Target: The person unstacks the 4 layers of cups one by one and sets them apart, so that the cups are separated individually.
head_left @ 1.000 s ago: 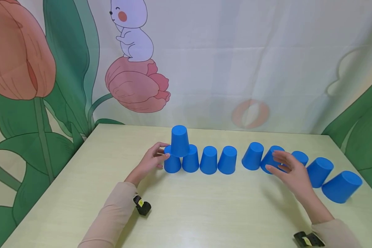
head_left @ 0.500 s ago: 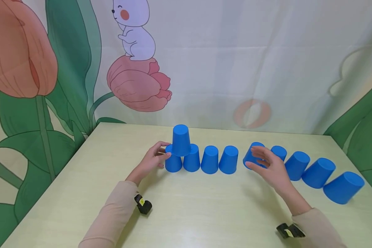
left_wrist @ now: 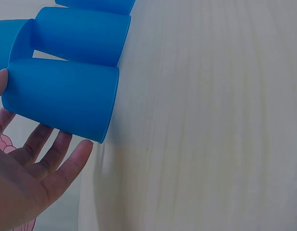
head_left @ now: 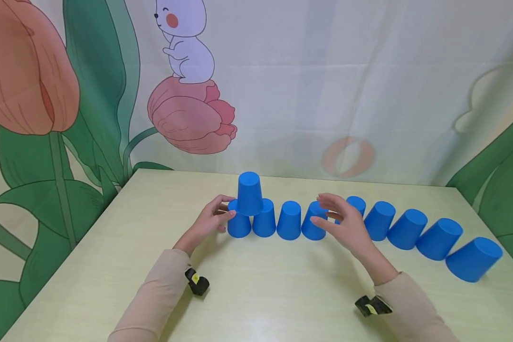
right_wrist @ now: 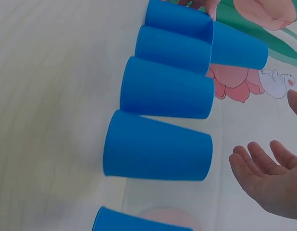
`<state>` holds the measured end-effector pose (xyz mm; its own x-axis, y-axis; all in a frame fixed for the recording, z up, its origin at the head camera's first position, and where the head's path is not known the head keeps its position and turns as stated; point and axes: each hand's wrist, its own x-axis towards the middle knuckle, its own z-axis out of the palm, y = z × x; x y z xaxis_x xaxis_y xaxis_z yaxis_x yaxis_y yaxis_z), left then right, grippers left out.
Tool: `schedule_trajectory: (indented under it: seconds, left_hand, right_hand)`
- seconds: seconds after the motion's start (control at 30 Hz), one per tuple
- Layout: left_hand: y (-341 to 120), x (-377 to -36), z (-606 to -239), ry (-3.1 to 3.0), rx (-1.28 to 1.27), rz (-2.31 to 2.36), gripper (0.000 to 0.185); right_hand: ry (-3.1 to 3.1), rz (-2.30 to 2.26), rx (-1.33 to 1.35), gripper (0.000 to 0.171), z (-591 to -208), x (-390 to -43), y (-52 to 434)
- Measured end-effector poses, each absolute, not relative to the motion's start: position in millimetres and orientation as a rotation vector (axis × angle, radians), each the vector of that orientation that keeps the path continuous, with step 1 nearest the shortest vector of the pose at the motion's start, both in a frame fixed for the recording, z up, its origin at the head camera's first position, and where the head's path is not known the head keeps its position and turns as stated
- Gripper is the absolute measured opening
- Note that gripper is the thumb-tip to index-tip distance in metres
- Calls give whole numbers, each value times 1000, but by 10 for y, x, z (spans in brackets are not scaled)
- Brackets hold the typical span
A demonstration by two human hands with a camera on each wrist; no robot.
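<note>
At centre-left of the head view, the left hand point(head_left: 208, 222) rests with relaxed, spread fingers against the end cup point(head_left: 238, 224) of a row of upturned blue cups; a stacked cup point(head_left: 249, 194) sits on top just right of it. Further right, the right hand point(head_left: 342, 223) hovers with straight, parted fingers, holding nothing, just beside the fourth cup point(head_left: 314, 221). All stand on the pale table point(head_left: 261, 285).

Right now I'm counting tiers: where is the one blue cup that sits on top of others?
In the head view, the raised cup stands upside down at the row's left end, bridging the two leftmost cups, beside the left hand.
</note>
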<state>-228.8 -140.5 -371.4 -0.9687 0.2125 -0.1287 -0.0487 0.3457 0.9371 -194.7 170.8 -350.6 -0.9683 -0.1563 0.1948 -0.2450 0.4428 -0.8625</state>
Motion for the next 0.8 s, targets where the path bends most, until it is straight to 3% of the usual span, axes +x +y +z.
schedule_trajectory:
  seconds: [0.3,0.8]
  left_hand:
    - [-1476,-2497,-4030,2380,151,1690,43]
    - [-1466,-2470,-3989,2362,140,1701,46]
  right_hand:
    - [-2560,1622,434,57,-3469,-2032,1487]
    - [-2548,1701,419,57,-3403,-2249,1036]
